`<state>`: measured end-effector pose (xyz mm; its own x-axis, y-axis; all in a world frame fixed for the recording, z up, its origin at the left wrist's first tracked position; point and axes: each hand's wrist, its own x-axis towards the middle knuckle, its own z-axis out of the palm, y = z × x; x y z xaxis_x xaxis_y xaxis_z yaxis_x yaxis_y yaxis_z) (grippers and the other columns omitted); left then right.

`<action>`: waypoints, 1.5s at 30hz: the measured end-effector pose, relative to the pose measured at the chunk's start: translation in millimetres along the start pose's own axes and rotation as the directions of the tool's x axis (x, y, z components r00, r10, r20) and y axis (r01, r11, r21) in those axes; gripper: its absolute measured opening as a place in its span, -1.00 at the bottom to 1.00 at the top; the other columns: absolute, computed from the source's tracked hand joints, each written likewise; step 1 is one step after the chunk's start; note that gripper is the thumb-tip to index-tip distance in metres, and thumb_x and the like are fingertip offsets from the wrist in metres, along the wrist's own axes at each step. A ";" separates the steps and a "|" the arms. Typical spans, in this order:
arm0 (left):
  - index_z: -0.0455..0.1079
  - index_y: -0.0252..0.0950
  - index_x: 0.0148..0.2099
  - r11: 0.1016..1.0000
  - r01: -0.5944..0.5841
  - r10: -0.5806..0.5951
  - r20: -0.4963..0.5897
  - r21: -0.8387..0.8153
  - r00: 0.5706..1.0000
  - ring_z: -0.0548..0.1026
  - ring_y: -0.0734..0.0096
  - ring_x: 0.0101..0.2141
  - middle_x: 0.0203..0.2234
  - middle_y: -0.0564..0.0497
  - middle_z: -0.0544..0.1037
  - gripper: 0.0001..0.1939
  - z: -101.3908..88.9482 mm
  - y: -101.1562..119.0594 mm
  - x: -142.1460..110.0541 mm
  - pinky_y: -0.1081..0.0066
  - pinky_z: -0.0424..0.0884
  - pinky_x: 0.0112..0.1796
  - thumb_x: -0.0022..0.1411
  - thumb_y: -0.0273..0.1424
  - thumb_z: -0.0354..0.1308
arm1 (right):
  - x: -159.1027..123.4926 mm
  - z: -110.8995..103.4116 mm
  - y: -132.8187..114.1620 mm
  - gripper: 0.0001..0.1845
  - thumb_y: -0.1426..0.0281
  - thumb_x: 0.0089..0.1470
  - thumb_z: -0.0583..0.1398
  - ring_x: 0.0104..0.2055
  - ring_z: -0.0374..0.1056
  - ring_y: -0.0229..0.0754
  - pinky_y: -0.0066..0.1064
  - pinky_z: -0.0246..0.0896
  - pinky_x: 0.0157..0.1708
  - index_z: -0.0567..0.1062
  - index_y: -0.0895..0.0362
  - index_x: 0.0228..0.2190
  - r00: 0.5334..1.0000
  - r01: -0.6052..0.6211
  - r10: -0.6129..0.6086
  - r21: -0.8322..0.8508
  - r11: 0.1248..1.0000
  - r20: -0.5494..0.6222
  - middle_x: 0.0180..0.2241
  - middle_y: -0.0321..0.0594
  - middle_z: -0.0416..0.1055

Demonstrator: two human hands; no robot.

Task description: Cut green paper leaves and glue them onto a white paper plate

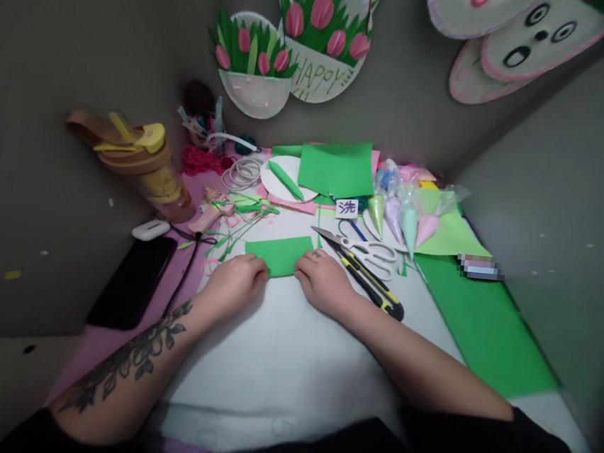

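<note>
A small rectangle of green paper (279, 253) lies in front of me on the white sheet that covers the table. Its near edge looks like a fold, though I cannot be sure. My left hand (242, 278) has its fingers curled closed on the paper's left near corner. At the right near corner my right hand (323, 280) pinches the same paper, thumb and fingers together. Just right of that hand lies a black and yellow utility knife (369, 279), its blade pointing away to the left. White-handled scissors (377, 251) rest beside the knife.
Green paper scraps (227, 230) and a pink glue gun (212, 214) lie at the left, near a black phone (133, 281) and a tumbler (152, 169). Behind are a paper plate (280, 171) and green sheets (337, 167). Colored piping bags (408, 222) and long green paper (490, 323) sit right.
</note>
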<state>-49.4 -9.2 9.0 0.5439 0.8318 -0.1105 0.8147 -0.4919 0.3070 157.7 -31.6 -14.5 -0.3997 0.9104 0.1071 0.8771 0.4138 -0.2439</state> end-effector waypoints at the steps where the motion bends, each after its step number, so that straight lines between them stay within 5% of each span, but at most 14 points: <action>1: 0.43 -0.28 -0.32 1.000 0.003 -0.003 0.005 -0.002 1.000 0.47 0.32 -0.31 -0.37 -0.05 0.52 -0.75 -0.4 -1.6 0.4 0.41 0.26 -0.33 0.27 -0.42 -0.07 | -0.5 -0.8 1.2 -0.80 0.46 0.19 0.09 -0.24 0.25 -0.08 -0.32 0.09 -0.19 0.49 0.17 -0.42 1.000 -0.025 0.025 -0.004 1.000 0.010 -0.38 -0.11 0.42; 17: 0.44 -0.28 -0.36 0.993 0.055 -0.065 0.096 0.105 0.993 0.45 0.26 -0.32 -0.38 -0.10 0.51 -0.72 -11.0 -14.0 -3.6 0.34 0.26 -0.33 0.24 -0.40 -0.10 | -1.8 -11.6 14.9 -0.78 0.48 0.21 0.05 -0.17 0.24 -0.01 -0.28 0.08 -0.11 0.50 0.21 -0.34 0.982 -0.142 0.160 -0.164 0.976 0.101 -0.25 0.00 0.43; 26: 0.39 -0.30 -0.28 0.983 -0.162 0.159 0.039 0.091 0.987 0.40 0.24 -0.24 -0.35 -0.07 0.45 -0.82 -5.4 -3.8 -0.9 0.32 0.30 -0.24 0.27 -0.42 -0.03 | -8.1 -4.5 15.6 -0.83 0.41 0.22 0.10 -0.16 0.21 -0.06 -0.27 0.11 -0.12 0.48 0.16 -0.35 0.998 0.070 -0.070 0.014 0.997 0.007 -0.29 -0.08 0.39; 32: 0.43 -0.30 -0.30 0.996 -0.090 0.090 -0.024 -0.015 0.996 0.42 0.30 -0.26 -0.38 -0.06 0.47 -0.76 2.3 -4.2 0.2 0.37 0.29 -0.23 0.32 -0.38 -0.05 | 1.4 0.1 6.9 -0.80 0.43 0.21 0.09 -0.22 0.21 -0.08 -0.30 0.10 -0.18 0.48 0.17 -0.40 1.000 0.015 -0.016 0.047 0.999 0.008 -0.37 -0.12 0.39; 45: 0.43 -0.31 -0.30 0.991 0.050 -0.048 -0.021 0.122 0.999 0.46 0.22 -0.25 -0.33 -0.12 0.52 -0.71 4.8 4.4 6.9 0.31 0.31 -0.23 0.31 -0.39 -0.10 | 11.5 2.8 2.6 -0.82 0.45 0.17 0.07 -0.20 0.23 -0.03 -0.26 0.07 -0.15 0.48 0.16 -0.39 0.991 -0.085 0.090 -0.062 0.994 0.095 -0.29 -0.06 0.42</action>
<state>-41.1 -6.9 5.0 0.4999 0.8597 -0.1053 0.8595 -0.4773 0.1830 154.7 -20.1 -16.6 -0.3425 0.9395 -0.0078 0.9227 0.3348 -0.1914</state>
